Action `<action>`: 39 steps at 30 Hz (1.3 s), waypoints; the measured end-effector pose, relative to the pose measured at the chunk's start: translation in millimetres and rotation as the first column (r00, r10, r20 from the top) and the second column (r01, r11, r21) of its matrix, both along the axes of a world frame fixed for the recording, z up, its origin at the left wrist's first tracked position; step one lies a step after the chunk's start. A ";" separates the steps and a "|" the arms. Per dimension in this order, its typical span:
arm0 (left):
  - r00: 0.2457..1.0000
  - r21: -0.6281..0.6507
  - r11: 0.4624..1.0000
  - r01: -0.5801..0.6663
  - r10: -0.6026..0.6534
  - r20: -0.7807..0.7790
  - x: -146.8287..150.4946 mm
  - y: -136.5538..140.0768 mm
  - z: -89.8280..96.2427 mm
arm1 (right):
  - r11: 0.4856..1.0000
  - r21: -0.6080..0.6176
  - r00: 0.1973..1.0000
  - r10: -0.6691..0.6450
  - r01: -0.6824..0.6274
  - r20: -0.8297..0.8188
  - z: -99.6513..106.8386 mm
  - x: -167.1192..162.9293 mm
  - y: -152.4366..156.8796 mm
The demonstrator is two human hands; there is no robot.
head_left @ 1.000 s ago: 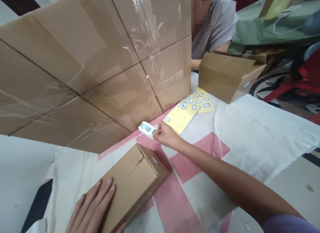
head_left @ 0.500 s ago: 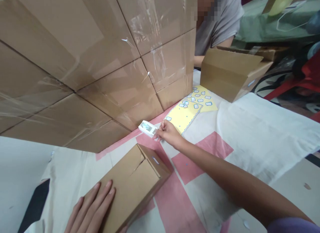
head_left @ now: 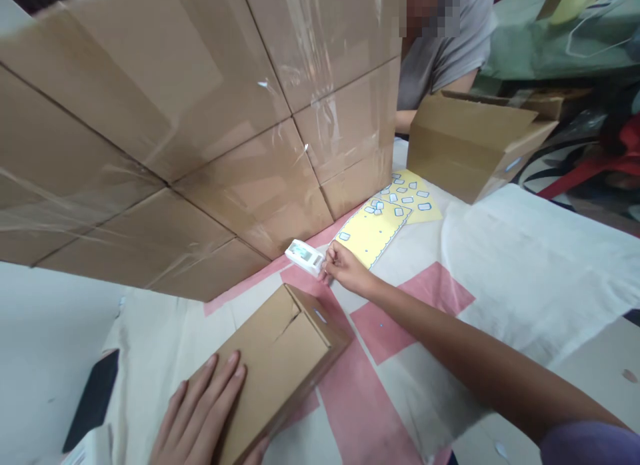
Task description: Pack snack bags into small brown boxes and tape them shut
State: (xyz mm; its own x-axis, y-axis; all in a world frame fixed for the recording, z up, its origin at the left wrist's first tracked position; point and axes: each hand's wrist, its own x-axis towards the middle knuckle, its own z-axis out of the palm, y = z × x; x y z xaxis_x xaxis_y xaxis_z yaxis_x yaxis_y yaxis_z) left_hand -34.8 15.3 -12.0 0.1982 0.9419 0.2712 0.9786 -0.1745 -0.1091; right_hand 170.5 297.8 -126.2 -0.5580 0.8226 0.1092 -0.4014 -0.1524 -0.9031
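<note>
My left hand (head_left: 203, 412) rests on a closed brown cardboard box (head_left: 280, 352), fingers across its top and thumb at the near side, holding it. The box's end flap has a torn slit, and a small pale label is on its end face. My right hand (head_left: 343, 268) is closed in a pinch at the right end of a small white box-like item (head_left: 303, 256) with a greenish panel. What the fingertips hold, if anything, is too small to make out. Beside that hand lies a yellow sheet (head_left: 367, 235) with small white blue-edged labels.
A tall stack of taped cardboard cartons (head_left: 240, 178) stands along the left and back. Across the table, a person in a grey sleeve (head_left: 463, 45) is behind an open cardboard box (head_left: 465, 145). A white and pink cloth (head_left: 500, 252) covers the table.
The whole view has shifted slightly, so things sit a little further right. My left thumb shows more at the box's near side. The right hand stays pinched by the white item.
</note>
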 end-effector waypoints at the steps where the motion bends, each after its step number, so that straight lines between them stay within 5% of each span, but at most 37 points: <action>1: 1.000 0.009 1.000 -0.001 0.001 -0.014 0.8 0.2 -1.0 | 1.000 0.003 1.000 0.001 -0.001 0.000 -1.5 0.1 -0.4; 8: 0.969 0.031 0.997 0.076 -0.067 -0.236 -13.0 10.9 -2.2 | 0.998 0.032 0.998 -0.046 0.045 0.035 -7.4 -4.4 -1.7; 13: 0.954 0.062 0.983 0.174 -0.153 -0.258 -22.0 17.5 8.7 | 0.995 0.018 0.995 -0.096 0.096 0.005 11.2 -2.9 -6.2; 16: 0.947 0.063 0.967 0.246 -0.226 -0.229 -19.5 14.0 18.2 | 0.992 0.070 0.994 -0.106 0.107 -0.017 34.7 8.4 -24.7; 20: 0.966 0.153 0.967 0.206 -0.176 -0.188 -2.1 8.0 38.0 | 0.976 0.204 0.994 -0.067 0.083 -0.086 80.1 40.3 -74.9; 26: 0.964 0.398 0.893 0.209 -0.257 0.070 60.5 -8.2 78.5 | 0.918 0.375 0.980 0.177 -0.132 -0.088 143.1 84.8 -177.5; 30: 0.884 0.146 0.976 0.164 -0.211 0.417 102.5 -25.7 99.5 | 0.825 0.524 0.974 0.225 -0.212 0.039 163.2 92.1 -223.5; 33: 0.783 -0.066 0.986 0.156 -0.083 0.616 115.9 -35.9 105.5 | 0.759 0.616 0.977 0.177 -0.211 0.116 167.8 89.0 -240.9; 39: 0.718 -0.131 0.989 0.068 0.043 0.694 101.0 -47.2 101.2 | 0.682 0.710 0.976 0.026 -0.176 0.217 169.6 78.3 -254.1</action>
